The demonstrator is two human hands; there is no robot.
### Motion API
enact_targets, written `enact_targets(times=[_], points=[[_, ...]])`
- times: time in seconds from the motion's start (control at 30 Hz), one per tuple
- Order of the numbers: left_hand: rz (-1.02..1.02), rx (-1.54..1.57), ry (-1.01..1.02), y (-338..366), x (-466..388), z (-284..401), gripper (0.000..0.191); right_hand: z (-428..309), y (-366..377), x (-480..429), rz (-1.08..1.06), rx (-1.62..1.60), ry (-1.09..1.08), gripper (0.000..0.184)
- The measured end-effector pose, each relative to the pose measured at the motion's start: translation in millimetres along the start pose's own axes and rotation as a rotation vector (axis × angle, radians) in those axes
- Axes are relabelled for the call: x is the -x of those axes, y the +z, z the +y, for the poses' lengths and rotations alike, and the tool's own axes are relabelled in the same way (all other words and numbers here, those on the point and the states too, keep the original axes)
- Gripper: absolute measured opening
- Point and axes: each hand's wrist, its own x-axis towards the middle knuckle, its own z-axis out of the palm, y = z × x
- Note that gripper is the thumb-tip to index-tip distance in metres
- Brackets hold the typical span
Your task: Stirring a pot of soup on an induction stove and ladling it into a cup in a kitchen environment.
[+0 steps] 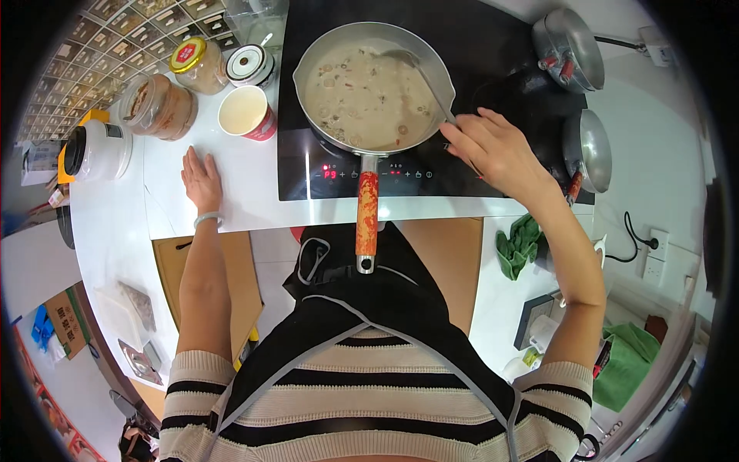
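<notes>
My right hand (491,147) grips the handle of a metal spoon (430,84) over the right rim of a saucepan. The spoon's bowl dips into a milky beige liquid (369,98) with small brown and reddish bits in it. The saucepan (303,69) is silver metal, and its red-orange mottled handle (367,213) points toward my body. It sits on a black induction cooktop (491,34) with lit red digits. My left hand (202,179) rests palm down on the white counter (167,202), fingers spread, holding nothing. Closest to it is a paper cup (262,128) with a pale yellowish inside.
Left of the cooktop stand a gold-lidded jar (199,66), a jar of brown powder (161,110), a white lidded pot (249,63) and a black-lidded container (98,151). Several metal pans (568,49) line the cooktop's right side. A green cloth (518,248) lies on the lower right counter.
</notes>
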Motion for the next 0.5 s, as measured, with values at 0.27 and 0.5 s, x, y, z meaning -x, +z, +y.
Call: enact_targets(times=[0.27, 0.5], points=[[0.033, -0.062, 0.031, -3, 0, 2, 0.05, -16, -30, 11, -0.015, -0.697, 0.714, 0.018], [-0.019, -0.011, -0.047, -6, -1, 12, 0.051, -27, 16, 5, 0.46, -1.428, 1.189, 0.032]])
